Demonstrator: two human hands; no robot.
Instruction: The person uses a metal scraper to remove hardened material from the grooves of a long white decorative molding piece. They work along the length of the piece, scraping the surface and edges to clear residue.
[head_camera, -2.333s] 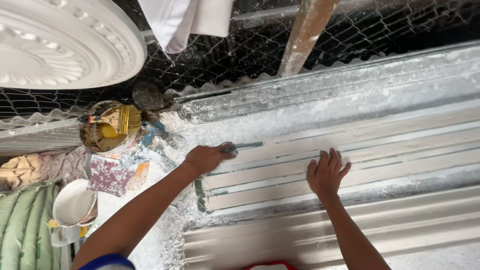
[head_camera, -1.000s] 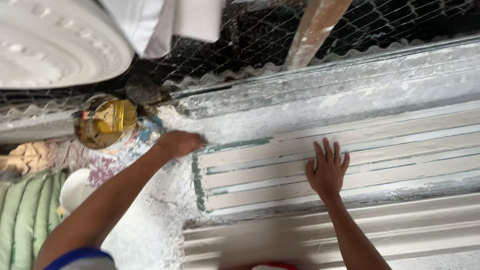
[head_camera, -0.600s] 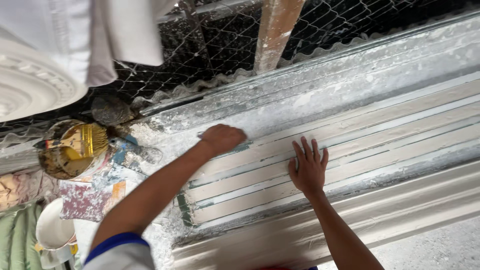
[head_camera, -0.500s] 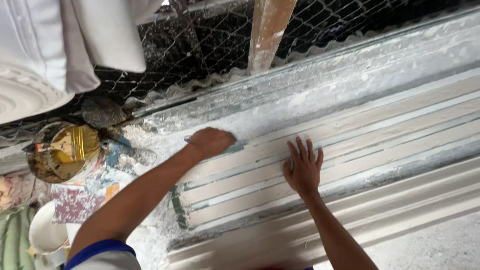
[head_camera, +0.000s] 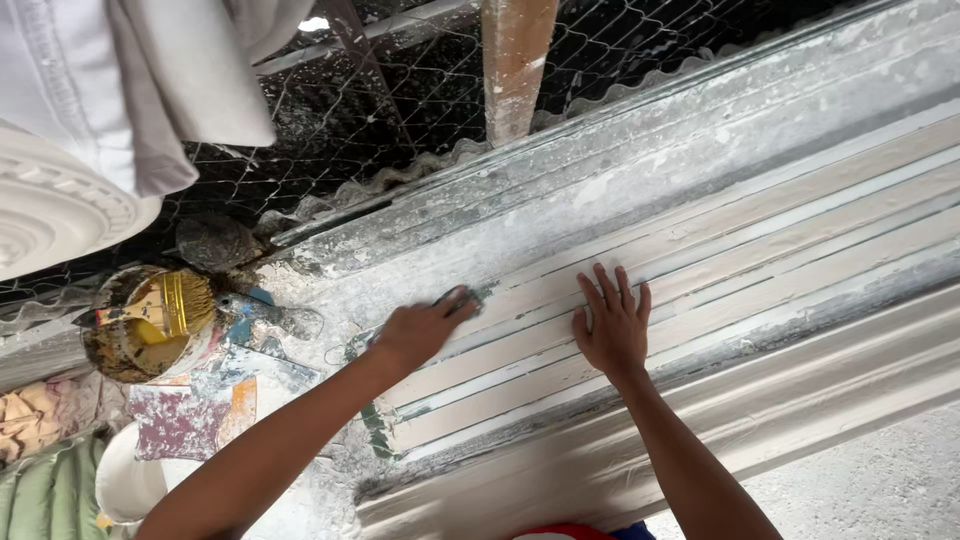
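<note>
Left hand (head_camera: 420, 330) is closing around a small tool on the long, ribbed, white plaster moulding (head_camera: 700, 270), likely stiff but brittle; right hand (head_camera: 612, 325) is pressing flat, open.

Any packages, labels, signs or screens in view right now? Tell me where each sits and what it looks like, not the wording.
Tin: far left, beyond the left hand; round, open, smeared yellow and white, a yellow-handled brush resting in it.
Bucket: bottom left; round, white.
Card: flat below the tin; maroon and orange under white dust, print unreadable.
No signs or screens.
</note>
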